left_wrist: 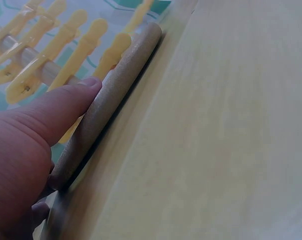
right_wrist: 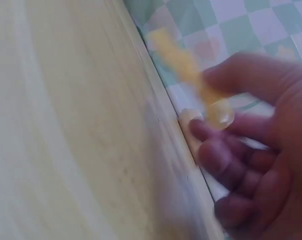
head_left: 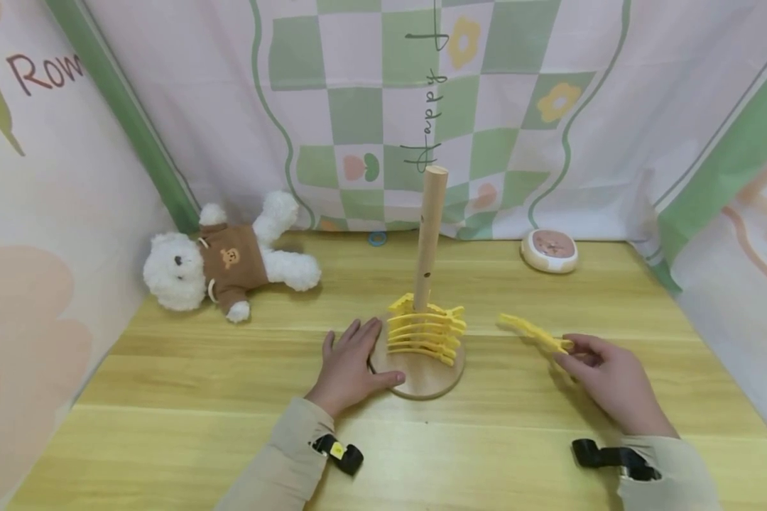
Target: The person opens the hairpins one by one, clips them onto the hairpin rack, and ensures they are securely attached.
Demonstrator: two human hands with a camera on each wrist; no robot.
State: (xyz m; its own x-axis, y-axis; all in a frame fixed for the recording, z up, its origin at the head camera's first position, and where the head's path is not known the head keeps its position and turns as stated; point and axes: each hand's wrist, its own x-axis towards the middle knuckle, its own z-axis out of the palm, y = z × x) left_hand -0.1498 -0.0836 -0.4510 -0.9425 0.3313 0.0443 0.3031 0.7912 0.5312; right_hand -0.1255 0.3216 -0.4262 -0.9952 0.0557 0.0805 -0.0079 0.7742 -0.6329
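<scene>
A round wooden base [head_left: 422,380] carries an upright wooden post [head_left: 430,234] with small dark holes in it. Several curved yellow plastic strips [head_left: 422,333] with knobbed ends are stacked around the post's foot. My left hand [head_left: 353,369] rests at the base's left edge, fingers fairly straight, thumb [left_wrist: 73,102] pressing its top near the front. To the right, my right hand [head_left: 607,383] pinches one loose yellow strip [head_left: 533,330] by its end between thumb and fingers. The right wrist view is blurred, with the strip [right_wrist: 178,60] pointing away from the palm.
A white plush bear [head_left: 233,259] in a brown top lies at the back left. At the back right sits a small white and pink device [head_left: 550,250]. A blue ring [head_left: 377,238] lies by the patterned curtain [head_left: 358,117] behind the wooden table [head_left: 185,426].
</scene>
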